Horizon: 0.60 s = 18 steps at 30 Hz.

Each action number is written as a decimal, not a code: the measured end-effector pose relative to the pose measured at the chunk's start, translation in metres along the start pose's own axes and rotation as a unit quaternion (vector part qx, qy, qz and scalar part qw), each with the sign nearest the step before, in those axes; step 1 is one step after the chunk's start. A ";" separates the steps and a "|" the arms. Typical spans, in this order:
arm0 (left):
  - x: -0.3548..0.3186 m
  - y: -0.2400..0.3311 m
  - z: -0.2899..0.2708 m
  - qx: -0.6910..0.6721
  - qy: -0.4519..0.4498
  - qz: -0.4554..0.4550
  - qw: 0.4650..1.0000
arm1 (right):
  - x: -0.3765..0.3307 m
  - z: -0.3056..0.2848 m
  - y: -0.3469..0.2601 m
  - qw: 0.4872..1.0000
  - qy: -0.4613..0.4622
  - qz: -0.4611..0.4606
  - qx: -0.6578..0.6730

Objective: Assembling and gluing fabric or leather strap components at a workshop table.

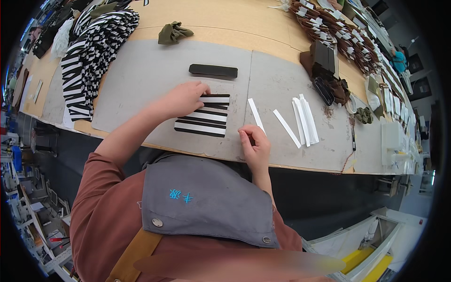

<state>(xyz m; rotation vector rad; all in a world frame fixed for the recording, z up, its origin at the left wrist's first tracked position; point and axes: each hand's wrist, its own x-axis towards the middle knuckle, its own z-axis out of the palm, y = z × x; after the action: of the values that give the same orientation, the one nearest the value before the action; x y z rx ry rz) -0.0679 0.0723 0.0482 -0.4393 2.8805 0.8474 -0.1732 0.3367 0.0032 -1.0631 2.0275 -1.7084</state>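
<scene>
My left hand (188,99) reaches across a row of black strips with white bands (201,128) on the grey work mat. Its bent fingers are closed at the left end of the farthest banded strip (217,99) and hide that end. Just beyond it lies a plain black strip (213,71), rounded at the ends. To the right of the row, my right hand (256,144) is closed in a pinch, low above the mat; anything between its fingertips is too small to make out. A narrow white strip (254,113) lies behind this hand, its near end close to my fingers.
More white strips (305,121) lie in a loose bundle to the right, with a single one (286,128) beside it. A tall pile of black-and-white banded strips (87,66) stands at left. Olive cloth (174,34), dark pouches (323,61) and brown bundles (324,28) lie farther off.
</scene>
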 end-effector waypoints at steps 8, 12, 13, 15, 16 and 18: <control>-0.006 0.000 0.004 0.087 0.036 0.010 0.996 | 0.000 0.001 0.001 0.999 0.031 -0.011 -0.002; -0.012 0.017 -0.011 0.038 0.004 0.000 0.999 | 0.000 0.000 -0.001 0.999 0.005 0.009 0.043; -0.016 0.021 -0.014 -0.015 0.005 -0.009 1.000 | 0.000 -0.001 0.001 0.999 -0.005 0.009 0.042; -0.024 0.035 -0.016 -0.085 -0.008 -0.022 0.996 | 0.000 -0.003 0.003 0.999 0.002 0.003 0.044; -0.030 0.041 -0.015 -0.078 -0.009 -0.014 0.997 | -0.001 -0.004 0.005 0.999 0.001 -0.001 0.043; -0.040 0.038 -0.006 0.009 0.005 0.001 1.000 | 0.000 -0.004 0.005 0.999 -0.001 -0.005 0.047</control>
<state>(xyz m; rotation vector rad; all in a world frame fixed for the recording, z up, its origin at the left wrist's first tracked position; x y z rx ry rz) -0.0418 0.1093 0.0795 -0.4390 2.8953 0.8211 -0.1778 0.3401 -0.0007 -1.0455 1.9236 -1.7870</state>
